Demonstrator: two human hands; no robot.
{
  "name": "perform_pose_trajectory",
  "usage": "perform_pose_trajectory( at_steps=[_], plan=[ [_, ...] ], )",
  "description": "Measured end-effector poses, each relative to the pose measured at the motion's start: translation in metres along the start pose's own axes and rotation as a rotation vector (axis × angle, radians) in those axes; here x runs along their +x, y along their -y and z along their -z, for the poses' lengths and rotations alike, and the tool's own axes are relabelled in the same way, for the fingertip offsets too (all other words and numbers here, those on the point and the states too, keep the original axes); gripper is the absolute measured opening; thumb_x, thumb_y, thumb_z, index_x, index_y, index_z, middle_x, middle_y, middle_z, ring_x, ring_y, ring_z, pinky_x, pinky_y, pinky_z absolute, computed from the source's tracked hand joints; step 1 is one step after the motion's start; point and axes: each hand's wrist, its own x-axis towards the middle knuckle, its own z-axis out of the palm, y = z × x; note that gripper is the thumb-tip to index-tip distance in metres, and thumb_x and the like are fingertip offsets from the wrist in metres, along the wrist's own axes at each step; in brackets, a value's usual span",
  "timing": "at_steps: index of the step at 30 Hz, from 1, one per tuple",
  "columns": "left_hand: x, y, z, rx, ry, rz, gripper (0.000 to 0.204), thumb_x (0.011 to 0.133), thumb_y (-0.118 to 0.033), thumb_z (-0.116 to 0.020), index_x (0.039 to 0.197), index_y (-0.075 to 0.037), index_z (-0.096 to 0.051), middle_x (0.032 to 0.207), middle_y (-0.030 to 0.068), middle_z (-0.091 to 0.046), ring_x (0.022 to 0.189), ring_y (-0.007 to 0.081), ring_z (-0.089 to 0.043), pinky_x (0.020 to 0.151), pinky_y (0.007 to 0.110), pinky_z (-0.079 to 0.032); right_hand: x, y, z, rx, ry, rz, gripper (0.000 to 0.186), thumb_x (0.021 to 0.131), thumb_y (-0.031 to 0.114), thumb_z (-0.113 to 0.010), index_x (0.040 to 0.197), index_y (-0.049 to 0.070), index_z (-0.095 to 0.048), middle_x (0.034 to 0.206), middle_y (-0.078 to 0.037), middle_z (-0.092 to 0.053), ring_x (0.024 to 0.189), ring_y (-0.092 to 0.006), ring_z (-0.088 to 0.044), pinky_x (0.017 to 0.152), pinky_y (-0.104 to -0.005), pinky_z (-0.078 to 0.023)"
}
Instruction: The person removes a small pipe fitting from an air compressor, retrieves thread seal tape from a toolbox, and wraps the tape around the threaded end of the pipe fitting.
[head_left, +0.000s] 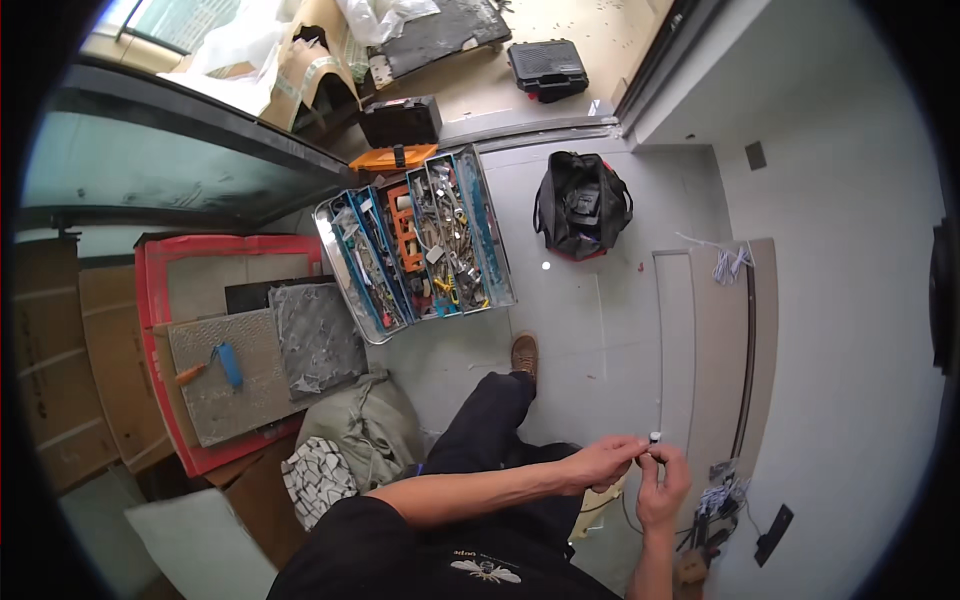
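At the lower right, my left hand (605,462) and my right hand (660,490) meet with fingers pinched on a small white-and-dark fitting (655,438); a thin cord runs near it. Both hands are closed on it; its details are too small to make out. Below and right of them lie tangled white cables and small parts (718,500) beside the wall. A long beige board with a slot (712,360) stands or lies along that wall, with a coil of white cord (730,265) at its far end.
An open toolbox (475,230) and black tool bag (583,210) sit on the floor (590,330). A red-edged frame with slabs and a trowel (220,390), a sack (370,415) and cardboard (60,370) lie left. Black cases (548,70) sit beyond the door threshold (540,130).
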Motion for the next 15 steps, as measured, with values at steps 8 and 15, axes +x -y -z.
perform_pose_trajectory(
  at_steps=[8, 15],
  plan=[
    [-0.074, -0.062, 0.022, -0.334, -0.109, -0.395, 0.023, 0.108, -0.037, -0.05, 0.097, -0.017, -0.052, 0.062, -0.011, -0.032, 0.045, 0.0, -0.022, 0.039, 0.021, -0.016, 0.111, 0.077, -0.061, 0.041, 0.345, 0.266, 0.012, 0.09, -0.001, -0.071, 0.097, 0.001, -0.062, 0.09, -0.012, -0.068, 0.079, -0.0264, -0.067, 0.072, -0.0348, -0.053],
    [-0.097, -0.067, 0.034, -0.67, -0.24, -0.737, 0.02, 0.109, -0.032, -0.049, 0.095, -0.018, -0.052, 0.062, -0.0111, -0.035, 0.043, -0.0017, -0.025, 0.036, 0.018, -0.02, 0.161, 0.12, -0.108, 0.025, 0.632, 0.458, 0.011, 0.09, -0.002, -0.071, 0.099, 0.001, -0.065, 0.091, -0.013, -0.072, 0.08, -0.0256, -0.07, 0.073, -0.0343, -0.055]
  ],
)
